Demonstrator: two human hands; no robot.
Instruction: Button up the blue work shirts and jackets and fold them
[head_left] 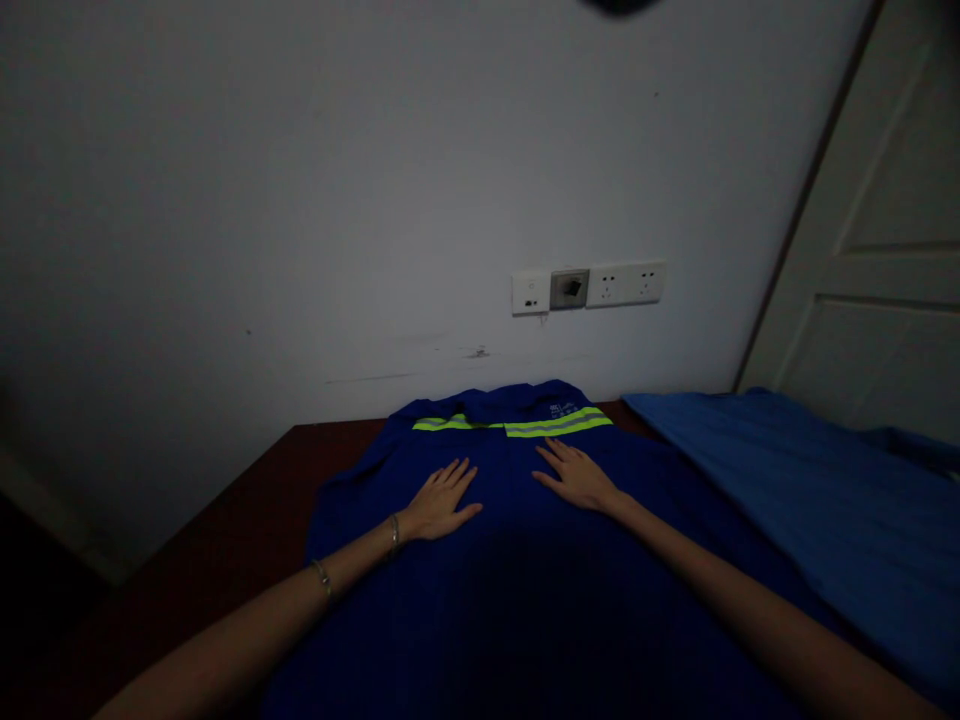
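A dark blue work jacket [495, 560] lies spread on the table, its far end close to the wall. Across its upper part runs a yellow-green and grey reflective strip [559, 424], with small white print above it on the right. My left hand [442, 503] rests palm down on the cloth, fingers stretched. Flat on the jacket too is my right hand [576, 474], fingers spread, just below the strip. Neither hand grips anything. The near part of the jacket is lost in dark shadow.
A lighter blue cloth [810, 480] lies at the right, beside the jacket. The dark red table [262, 510] shows at the left. Behind stands a pale wall [300, 200] with a row of sockets [624, 284]. A white panelled door [892, 230] is at the far right.
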